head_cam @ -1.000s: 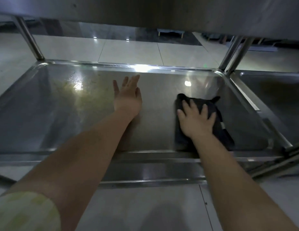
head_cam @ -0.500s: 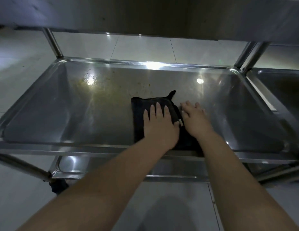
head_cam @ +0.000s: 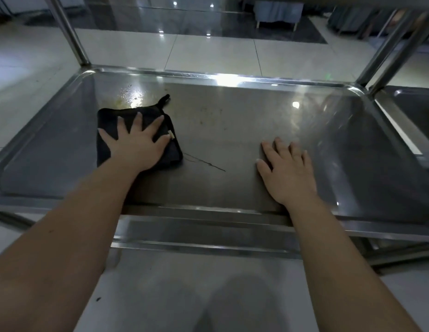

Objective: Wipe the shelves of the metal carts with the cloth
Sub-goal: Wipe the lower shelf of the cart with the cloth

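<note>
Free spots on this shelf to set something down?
Biggest bare patch: from the right hand out to the right rim of the shelf. Also bare: the middle strip between the cloth and right hand, and the far centre. Left part is taken: the left hand presses the cloth, smeared residue just behind it.

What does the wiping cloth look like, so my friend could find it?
Look at the big shiny metal shelf with the raised rim. On its left half, the left hand presses flat on a folded cloth. It is the only black, soft thing there, with a little loop at its far corner; the right hand rests on bare metal.
</note>
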Tool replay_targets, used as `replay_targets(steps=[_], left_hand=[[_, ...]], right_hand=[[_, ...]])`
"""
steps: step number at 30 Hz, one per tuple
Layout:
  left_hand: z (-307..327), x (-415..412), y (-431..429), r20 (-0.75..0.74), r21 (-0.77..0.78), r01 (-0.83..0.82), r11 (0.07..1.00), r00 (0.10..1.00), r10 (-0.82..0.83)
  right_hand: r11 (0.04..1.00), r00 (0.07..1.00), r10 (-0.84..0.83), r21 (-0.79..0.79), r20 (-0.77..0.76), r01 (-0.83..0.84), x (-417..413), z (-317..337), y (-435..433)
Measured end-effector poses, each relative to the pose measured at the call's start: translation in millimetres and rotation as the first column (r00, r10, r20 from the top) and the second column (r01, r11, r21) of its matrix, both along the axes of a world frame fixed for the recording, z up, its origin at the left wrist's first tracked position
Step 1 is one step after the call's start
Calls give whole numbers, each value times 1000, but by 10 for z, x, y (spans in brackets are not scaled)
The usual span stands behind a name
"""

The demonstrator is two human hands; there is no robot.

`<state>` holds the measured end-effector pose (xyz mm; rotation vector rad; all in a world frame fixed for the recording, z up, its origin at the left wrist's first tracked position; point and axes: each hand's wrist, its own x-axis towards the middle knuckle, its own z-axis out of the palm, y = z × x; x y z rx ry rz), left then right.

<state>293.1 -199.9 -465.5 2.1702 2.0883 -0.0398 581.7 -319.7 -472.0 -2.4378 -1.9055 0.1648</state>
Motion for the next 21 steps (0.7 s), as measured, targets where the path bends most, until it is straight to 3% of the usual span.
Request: replay_targets(steps=[3,8,10,14,21], left_hand=[[25,426,98,14,10,65,998,998,-65],[10,1719,-168,36,53,409,911,911,-411],[0,1940,-259,52,43,467,883,882,-469],[-17,1686,-145,69,78,433,898,896,-438],[-8,689,297,46,56,209,976,976,-212]], right_hand=[[1000,1000,-7,1,12,7,-27,7,-13],[999,999,-17,39,-38,19,7,3,-25],[998,995,-41,51,-94,46,43,12,-32],[1000,996,-23,15,-85,24,44,16,-20],[996,997,-49,-70,-57,45,73,124,419]])
